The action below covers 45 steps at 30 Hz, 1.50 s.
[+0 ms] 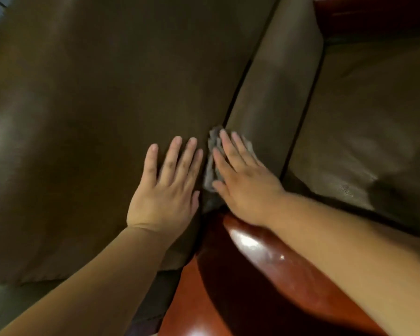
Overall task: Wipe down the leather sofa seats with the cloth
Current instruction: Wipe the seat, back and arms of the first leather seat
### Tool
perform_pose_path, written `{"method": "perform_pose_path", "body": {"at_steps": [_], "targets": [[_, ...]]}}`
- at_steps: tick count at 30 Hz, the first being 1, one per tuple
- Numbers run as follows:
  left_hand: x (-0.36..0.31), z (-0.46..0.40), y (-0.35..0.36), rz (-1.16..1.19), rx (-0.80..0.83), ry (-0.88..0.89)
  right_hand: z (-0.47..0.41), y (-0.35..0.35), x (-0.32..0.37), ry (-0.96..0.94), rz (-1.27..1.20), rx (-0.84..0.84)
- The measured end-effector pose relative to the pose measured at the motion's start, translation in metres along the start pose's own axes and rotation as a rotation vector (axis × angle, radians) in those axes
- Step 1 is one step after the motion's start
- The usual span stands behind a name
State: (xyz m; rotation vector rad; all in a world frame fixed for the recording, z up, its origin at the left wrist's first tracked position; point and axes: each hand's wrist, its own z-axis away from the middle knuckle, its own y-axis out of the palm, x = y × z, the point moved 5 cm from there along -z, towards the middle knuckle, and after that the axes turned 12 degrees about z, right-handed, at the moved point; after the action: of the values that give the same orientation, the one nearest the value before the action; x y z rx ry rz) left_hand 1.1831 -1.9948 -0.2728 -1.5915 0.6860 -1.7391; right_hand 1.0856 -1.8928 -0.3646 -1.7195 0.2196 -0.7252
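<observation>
Cloth [214, 163] work at the seam between seat [95, 105] and padded arm [272, 105].
Right hand [243, 185] presses the cloth flat, fingers straight, nothing clenched; left hand [167, 187] rests flat on the seat, holding nothing. Better to push into the crease, then sweep outward in overlapping strokes.

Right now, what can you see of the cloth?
The cloth is a small grey rag, soft and crumpled, mostly hidden. It lies bunched at the seam between the brown leather seat cushion and the padded armrest. The right hand presses flat on it, fingers straight; the left hand rests beside it.
</observation>
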Motion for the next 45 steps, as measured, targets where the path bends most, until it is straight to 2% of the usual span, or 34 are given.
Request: {"method": "perform_pose_path", "body": {"at_steps": [1, 4, 5, 6, 9, 11, 13, 16, 18, 19, 22, 25, 27, 29, 31, 34, 36, 38, 40, 43, 45], "targets": [[-0.003, -0.004, 0.004, 0.01, -0.022, -0.017, -0.025, -0.001, -0.025, 0.042, 0.02, -0.002], [-0.014, -0.015, 0.01, 0.077, -0.03, -0.021, -0.067, -0.007, -0.095, 0.407, -0.142, 0.032], [-0.014, -0.016, 0.01, 0.084, -0.026, -0.015, -0.066, -0.006, -0.095, 0.414, -0.186, 0.021], [-0.014, -0.016, 0.01, 0.081, -0.032, -0.006, -0.056, -0.003, -0.082, 0.349, -0.172, -0.009], [-0.015, -0.015, 0.008, 0.097, -0.063, 0.008, 0.01, 0.013, -0.007, -0.018, -0.059, -0.044], [-0.016, -0.015, 0.009, 0.111, -0.069, 0.016, 0.034, 0.019, 0.008, -0.127, -0.046, -0.038], [-0.015, -0.015, 0.012, 0.099, -0.08, 0.007, 0.001, 0.014, -0.025, -0.046, -0.087, -0.112], [-0.015, -0.014, 0.019, 0.084, -0.095, 0.008, -0.081, -0.012, -0.097, 0.346, -0.284, -0.129], [-0.016, -0.012, 0.021, 0.081, -0.089, 0.006, -0.094, -0.014, -0.102, 0.467, -0.371, -0.114], [-0.017, -0.012, 0.021, 0.084, -0.09, 0.005, -0.082, -0.011, -0.087, 0.433, -0.342, -0.126], [-0.018, -0.011, 0.02, 0.091, -0.091, -0.006, -0.005, 0.005, -0.021, 0.11, -0.299, -0.091], [-0.02, -0.011, 0.022, 0.084, -0.062, -0.025, -0.002, 0.013, -0.045, -0.023, -0.236, -0.074], [-0.021, -0.011, 0.022, 0.075, -0.055, -0.038, -0.049, -0.001, -0.085, 0.046, -0.193, -0.147], [-0.02, -0.013, 0.021, 0.069, -0.041, -0.026, -0.083, -0.014, -0.113, 0.186, -0.26, -0.126], [-0.02, -0.015, 0.015, 0.107, -0.015, -0.05, -0.074, -0.009, -0.103, 0.242, -0.289, -0.128], [-0.041, -0.03, -0.004, 0.338, 0.013, -0.114, -0.008, 0.009, -0.052, 0.124, -0.246, -0.071], [-0.059, -0.063, -0.016, 0.487, -0.001, -0.03, 0.014, 0.012, -0.044, 0.028, -0.191, -0.006], [-0.06, -0.106, -0.017, 0.499, -0.004, 0.059, -0.014, 0.002, -0.069, -0.051, -0.07, -0.061], [-0.053, -0.143, -0.009, 0.418, 0.057, 0.084, -0.068, -0.024, -0.113, 0.022, 0.037, -0.208], [-0.053, -0.159, 0.008, 0.382, 0.093, 0.064, -0.137, -0.041, -0.186, 0.241, -0.167, -0.18], [-0.056, -0.155, 0.013, 0.386, 0.084, 0.087, -0.139, -0.035, -0.198, 0.275, -0.219, -0.195]]}}
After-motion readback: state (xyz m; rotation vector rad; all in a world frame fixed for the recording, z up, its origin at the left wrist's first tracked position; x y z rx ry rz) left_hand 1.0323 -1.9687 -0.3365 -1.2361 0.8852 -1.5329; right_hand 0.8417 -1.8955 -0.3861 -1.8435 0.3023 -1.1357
